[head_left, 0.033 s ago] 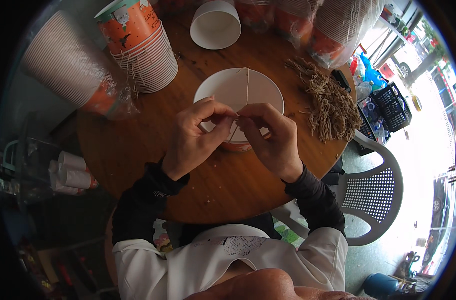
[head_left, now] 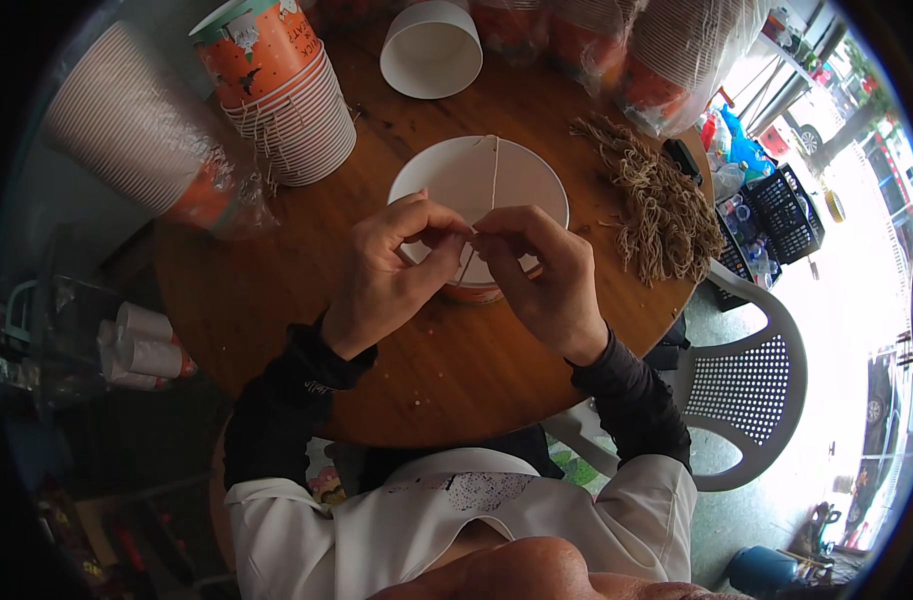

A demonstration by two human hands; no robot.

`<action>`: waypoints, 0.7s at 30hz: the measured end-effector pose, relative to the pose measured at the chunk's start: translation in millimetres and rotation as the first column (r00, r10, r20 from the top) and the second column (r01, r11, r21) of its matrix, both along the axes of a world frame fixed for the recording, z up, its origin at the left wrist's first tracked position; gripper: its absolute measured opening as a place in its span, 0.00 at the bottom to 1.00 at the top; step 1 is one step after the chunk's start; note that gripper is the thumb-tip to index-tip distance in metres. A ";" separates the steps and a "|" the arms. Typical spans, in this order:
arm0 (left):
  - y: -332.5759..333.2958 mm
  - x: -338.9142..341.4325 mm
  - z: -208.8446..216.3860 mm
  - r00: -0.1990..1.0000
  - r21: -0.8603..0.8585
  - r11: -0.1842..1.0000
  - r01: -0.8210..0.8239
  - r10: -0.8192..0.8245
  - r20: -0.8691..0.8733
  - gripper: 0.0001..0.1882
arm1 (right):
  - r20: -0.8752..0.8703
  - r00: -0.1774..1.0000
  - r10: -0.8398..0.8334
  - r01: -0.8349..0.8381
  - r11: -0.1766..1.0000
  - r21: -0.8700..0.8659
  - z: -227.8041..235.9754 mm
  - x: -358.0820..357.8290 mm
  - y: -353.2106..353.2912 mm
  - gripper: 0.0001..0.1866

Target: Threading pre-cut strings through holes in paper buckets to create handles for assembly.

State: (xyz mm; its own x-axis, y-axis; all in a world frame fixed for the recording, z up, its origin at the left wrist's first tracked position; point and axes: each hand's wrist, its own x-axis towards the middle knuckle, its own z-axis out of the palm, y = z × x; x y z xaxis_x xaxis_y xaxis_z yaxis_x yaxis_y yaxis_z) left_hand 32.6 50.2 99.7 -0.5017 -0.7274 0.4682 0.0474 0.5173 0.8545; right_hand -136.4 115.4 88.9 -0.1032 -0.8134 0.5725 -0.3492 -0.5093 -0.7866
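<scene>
A round paper bucket point(head_left: 431, 172), white inside with an orange outer wall, stands before me on the wooden table. A thin tan string point(head_left: 495, 180) runs from its far rim across the opening to my fingers. Over the near part of the bucket, my left hand point(head_left: 401, 265) pinches the string between thumb and forefinger. My right hand point(head_left: 541, 275) meets it there, its fingertips also closed on the string. Where the string passes between the fingertips, its end is hidden. A bundle of tan strings point(head_left: 661, 205) lies on the table to the right.
Nested buckets point(head_left: 296, 120) stand at the left, beside a plastic-wrapped stack point(head_left: 126, 130). One white bucket point(head_left: 432, 55) sits at the back, with more wrapped stacks point(head_left: 676, 60) to its right. A dark object point(head_left: 682, 160) lies by the string bundle. A plastic chair point(head_left: 746, 385) is at the right.
</scene>
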 end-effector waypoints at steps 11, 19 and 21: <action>-12.9 11.5 13.9 0.894 0.562 0.697 0.446 -0.377 -0.242 0.05 | -0.054 0.998 0.025 -0.033 0.987 -0.156 3.2 3.7 -0.1 0.09; -13.1 10.0 11.1 0.908 0.579 0.700 0.418 -0.344 -0.239 0.09 | -0.094 0.995 0.023 -0.041 0.981 -0.192 6.1 4.6 0.0 0.10; -13.3 9.2 11.1 0.908 0.558 0.719 0.413 -0.376 -0.188 0.09 | -0.107 0.994 0.015 -0.036 0.981 -0.192 2.9 2.9 -0.7 0.09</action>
